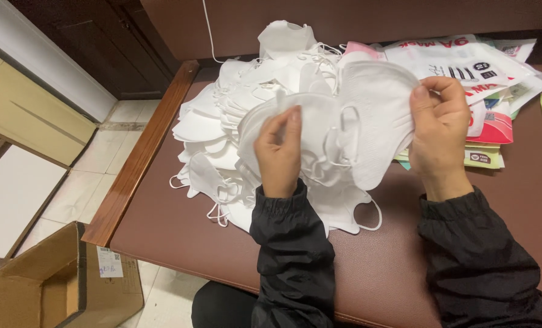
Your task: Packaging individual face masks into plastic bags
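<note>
1. While both hands work above it, the dark red-brown table with a smooth padded top and a wooden edge (161, 243) carries everything; a person in black sleeves sits in front of it.
2. On the far left part of the table lies the big loose heap of white folded face masks with ear loops (222, 121). It is large, so I judge that most of the work is not done yet.
3. At the far right lies the pile of flat printed plastic mask bags in white, pink and green (496, 79). No bag is in either hand.
4. On the floor at the lower left stands the open brown cardboard box (46, 285); what is inside it I cannot tell.
5. Between the hands, above the heap, is the small bundle of white masks held together (350, 121).
6. My right hand (441, 127) is closed on the bundle's right edge, thumb on top.
7. My left hand (280, 149) pinches the left edge of the bundle between thumb and fingertips; the other fingers are curled.
</note>
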